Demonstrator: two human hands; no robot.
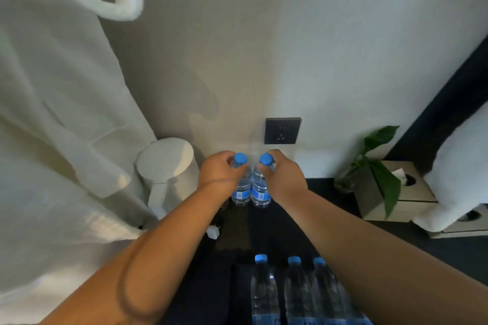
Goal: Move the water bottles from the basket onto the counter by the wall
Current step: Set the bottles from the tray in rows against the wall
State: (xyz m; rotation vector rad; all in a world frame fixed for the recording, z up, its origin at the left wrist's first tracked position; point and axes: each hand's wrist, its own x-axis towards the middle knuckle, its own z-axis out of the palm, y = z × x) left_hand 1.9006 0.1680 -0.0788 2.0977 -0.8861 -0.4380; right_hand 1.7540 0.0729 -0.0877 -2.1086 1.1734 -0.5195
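At frame centre, the left hand [221,174] and right hand [284,177] each clasp a cap-end from above (the two water bottles [260,192] stand upright, side by side), bases seemingly on the counter [327,190].

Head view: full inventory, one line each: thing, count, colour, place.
held bottles: 2, clear with blue caps, upright side by side below the outlet
near bottles: 3, clear with blue caps, bottom edge
kettle: 1, white, left of held bottles
outlet: 1, dark, on wall
plant: 1, green, right
tissue box: 1, beige, beside plant
robe: 1, white, hanging left
left hand: 1, grip on left held bottle's neck
right hand: 1, grip on right one's neck
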